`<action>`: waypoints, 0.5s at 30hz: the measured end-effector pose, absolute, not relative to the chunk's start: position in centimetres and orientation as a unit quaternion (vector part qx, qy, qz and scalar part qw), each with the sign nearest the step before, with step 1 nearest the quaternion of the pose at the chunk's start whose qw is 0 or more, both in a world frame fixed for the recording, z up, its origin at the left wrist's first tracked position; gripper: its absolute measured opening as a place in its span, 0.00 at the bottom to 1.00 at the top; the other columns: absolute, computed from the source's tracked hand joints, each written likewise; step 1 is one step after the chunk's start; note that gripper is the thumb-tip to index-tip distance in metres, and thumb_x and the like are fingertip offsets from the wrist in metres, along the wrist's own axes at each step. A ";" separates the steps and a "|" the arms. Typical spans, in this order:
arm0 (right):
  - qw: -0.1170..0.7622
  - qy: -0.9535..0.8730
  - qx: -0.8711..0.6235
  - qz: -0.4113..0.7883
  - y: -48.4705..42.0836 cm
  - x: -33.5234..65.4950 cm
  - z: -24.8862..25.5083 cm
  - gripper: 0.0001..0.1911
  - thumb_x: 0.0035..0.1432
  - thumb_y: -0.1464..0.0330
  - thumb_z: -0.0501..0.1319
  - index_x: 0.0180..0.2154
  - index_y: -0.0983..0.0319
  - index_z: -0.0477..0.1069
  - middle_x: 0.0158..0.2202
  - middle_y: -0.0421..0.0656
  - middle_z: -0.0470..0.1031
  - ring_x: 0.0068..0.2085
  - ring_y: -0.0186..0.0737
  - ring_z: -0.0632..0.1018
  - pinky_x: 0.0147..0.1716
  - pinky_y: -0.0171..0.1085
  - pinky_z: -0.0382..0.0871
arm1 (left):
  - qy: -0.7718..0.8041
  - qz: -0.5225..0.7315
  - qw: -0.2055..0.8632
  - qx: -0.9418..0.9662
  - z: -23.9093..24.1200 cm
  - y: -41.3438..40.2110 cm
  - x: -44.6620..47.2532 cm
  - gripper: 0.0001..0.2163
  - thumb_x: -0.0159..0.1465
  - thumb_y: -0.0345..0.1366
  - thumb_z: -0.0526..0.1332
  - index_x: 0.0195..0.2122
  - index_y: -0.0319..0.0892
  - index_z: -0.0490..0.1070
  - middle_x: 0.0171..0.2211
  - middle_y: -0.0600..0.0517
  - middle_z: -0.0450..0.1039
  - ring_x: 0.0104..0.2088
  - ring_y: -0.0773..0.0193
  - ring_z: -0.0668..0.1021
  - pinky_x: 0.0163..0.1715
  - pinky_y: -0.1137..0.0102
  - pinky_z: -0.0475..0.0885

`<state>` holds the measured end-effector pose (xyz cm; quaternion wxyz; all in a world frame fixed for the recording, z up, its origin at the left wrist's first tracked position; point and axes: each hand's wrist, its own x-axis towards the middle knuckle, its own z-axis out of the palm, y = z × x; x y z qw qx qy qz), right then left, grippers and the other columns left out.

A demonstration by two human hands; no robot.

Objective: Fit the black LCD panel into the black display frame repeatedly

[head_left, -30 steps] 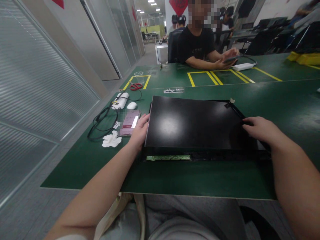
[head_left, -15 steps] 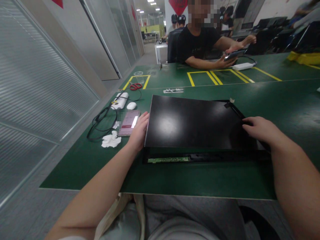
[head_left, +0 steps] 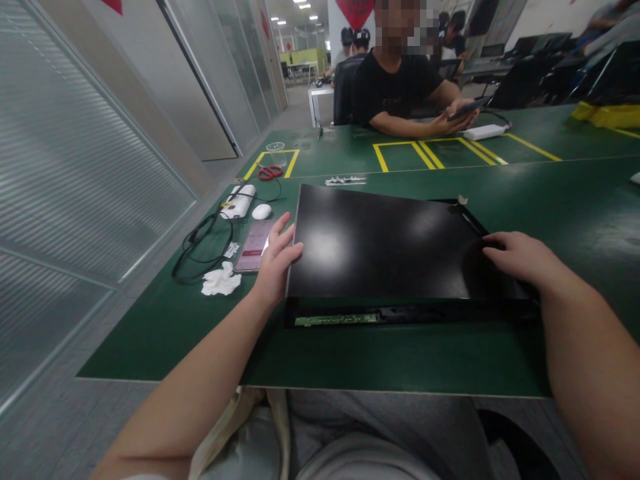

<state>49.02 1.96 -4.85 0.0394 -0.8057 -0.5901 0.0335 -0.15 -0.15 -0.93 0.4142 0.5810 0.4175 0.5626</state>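
A glossy black display panel (head_left: 380,247) lies over a thin black frame (head_left: 435,312) on the green table. The panel is tilted, its left side raised off the frame. My left hand (head_left: 277,263) holds the panel's left edge, thumb on the front face and fingers up along the side. At the right edge, my right hand (head_left: 520,257) has its thumb and fingers closed on the panel's border, where panel and frame meet; its fingertips are partly hidden. Along the near side of the frame shows a strip of green circuit board (head_left: 336,320).
Left of the panel lie a phone (head_left: 253,247), crumpled tissue (head_left: 221,279), a white oval case (head_left: 262,211), a white power strip (head_left: 238,201), black cable and red-handled scissors (head_left: 271,173). Small white pieces (head_left: 345,181) lie behind it. Across the table a person (head_left: 400,87) holds a phone.
My left thumb has come over the panel's front face, and its left edge has risen slightly. My right hand has hardly moved. The person opposite has brought both hands to their phone.
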 end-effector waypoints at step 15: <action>0.195 -0.458 -0.858 0.126 1.4 47.6 -2.9 0.26 0.53 0.53 0.62 0.49 0.61 0.80 0.48 0.54 0.82 0.49 0.57 0.81 0.50 0.50 0.73 | 0.410 0.565 0.363 0.617 -0.5 -0.7 -0.7 0.25 0.56 0.46 0.69 0.56 0.51 0.80 0.76 0.55 0.50 0.76 0.40 0.48 0.73 0.54 0.50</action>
